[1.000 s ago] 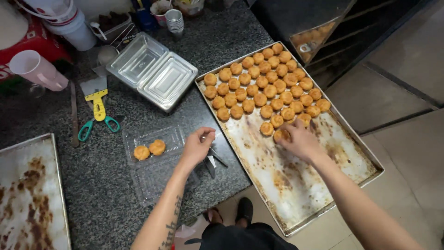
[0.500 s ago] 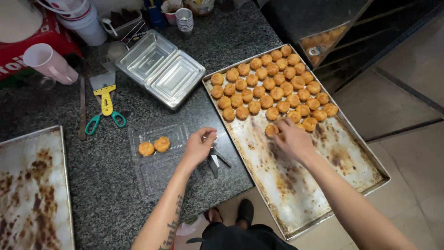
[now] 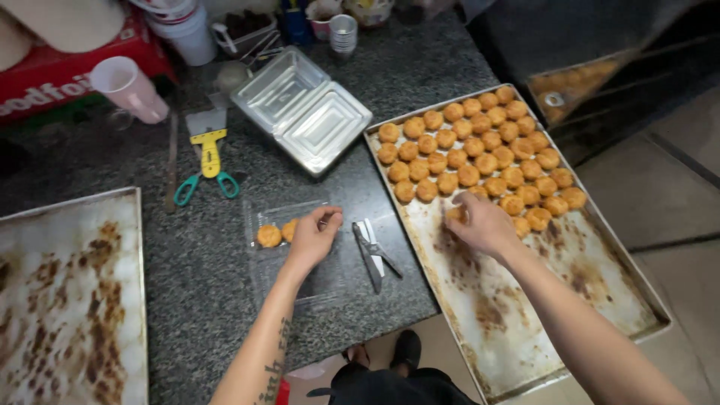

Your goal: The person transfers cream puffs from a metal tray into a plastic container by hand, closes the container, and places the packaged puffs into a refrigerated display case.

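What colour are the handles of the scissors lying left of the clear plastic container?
The scissors have teal finger loops and a yellow upper body, seen in the head view.

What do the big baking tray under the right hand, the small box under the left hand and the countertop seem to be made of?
Baking tray: probably metal, a thin raised rim and a dull grey sheet with brown baked-on stains.
Small box: likely thin clear plastic; the counter shows through it, with glossy edges.
Countertop: looks like polished stone, perhaps granite, dark with fine grey speckles.
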